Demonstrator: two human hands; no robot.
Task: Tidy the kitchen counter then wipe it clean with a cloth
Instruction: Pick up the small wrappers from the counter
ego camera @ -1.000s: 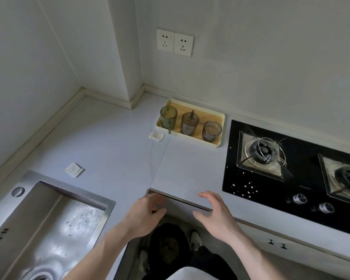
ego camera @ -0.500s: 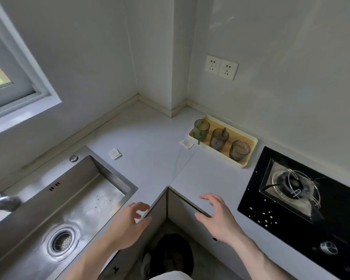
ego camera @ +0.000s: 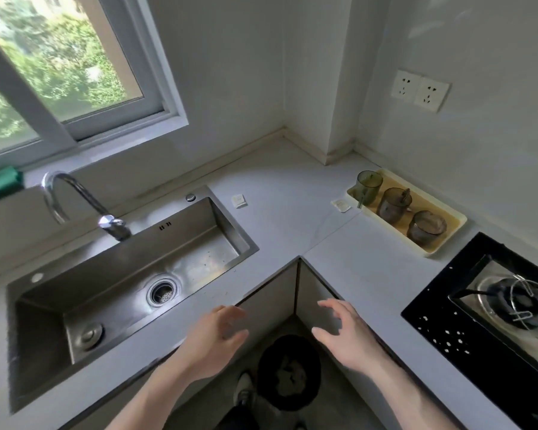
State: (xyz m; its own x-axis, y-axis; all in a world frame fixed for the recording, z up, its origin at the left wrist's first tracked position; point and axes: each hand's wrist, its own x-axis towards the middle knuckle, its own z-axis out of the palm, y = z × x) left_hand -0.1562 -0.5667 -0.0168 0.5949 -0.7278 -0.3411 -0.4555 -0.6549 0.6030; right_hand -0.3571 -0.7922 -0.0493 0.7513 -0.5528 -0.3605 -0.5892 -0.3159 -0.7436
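The pale grey L-shaped counter [ego camera: 292,193] wraps round an inner corner. Two small white packets lie on it: one [ego camera: 239,201] right of the sink, another [ego camera: 341,205] beside the tray. A cream tray [ego camera: 448,240] near the back wall carries three tinted cups [ego camera: 393,205]. A green cloth [ego camera: 0,184] rests on the window ledge at far left. My left hand [ego camera: 215,339] hovers with relaxed fingers at the counter's front edge by the sink, holding nothing. My right hand [ego camera: 345,333] floats empty beside the inner corner, fingers spread.
A steel sink [ego camera: 131,280] with a curved tap [ego camera: 75,203] fills the left. A black gas hob [ego camera: 491,308] sits at the right. Below the corner stand cabinet doors [ego camera: 274,299] and a dark bin [ego camera: 288,370] on the floor. A window is above the sink.
The view has swung left and up, bringing the sink, tap and window into sight. Both hands stay empty near the counter's inner corner, now slightly lower and further apart.
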